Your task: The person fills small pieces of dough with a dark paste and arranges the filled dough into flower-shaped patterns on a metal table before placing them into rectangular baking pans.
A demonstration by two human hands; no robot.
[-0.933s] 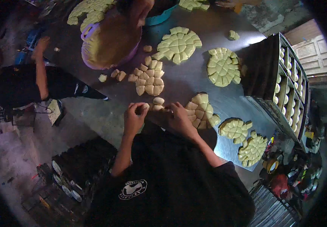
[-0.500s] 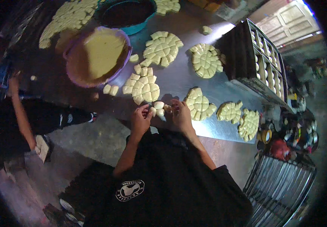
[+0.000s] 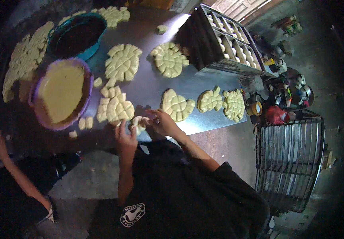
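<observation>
Scored rounds of pale dough lie on a metal table. My left hand (image 3: 126,137) reaches up to the near edge of a partly divided dough round (image 3: 118,106), fingertips at its lower edge, thumb apart from the fingers. To its right, a few small dough pieces (image 3: 139,124) sit close together near the table's front edge. My right hand (image 3: 163,122) has its fingers curled at these pieces and seems to grip one; the fingers partly hide it. Just beyond my right hand lies another scored dough round (image 3: 176,104).
On the left stand a purple basin (image 3: 89,85) with yellowish contents and a teal basin (image 3: 94,49). A rack of trays (image 3: 223,63) with dough pieces stands at the back right. A co-worker's arm (image 3: 20,175) is at the left. A metal rack (image 3: 289,159) stands right of the table.
The view has swung, so the table sits further left. My left hand has moved from the small dough pieces toward the dough round's near edge; my right hand stays at the pieces.
</observation>
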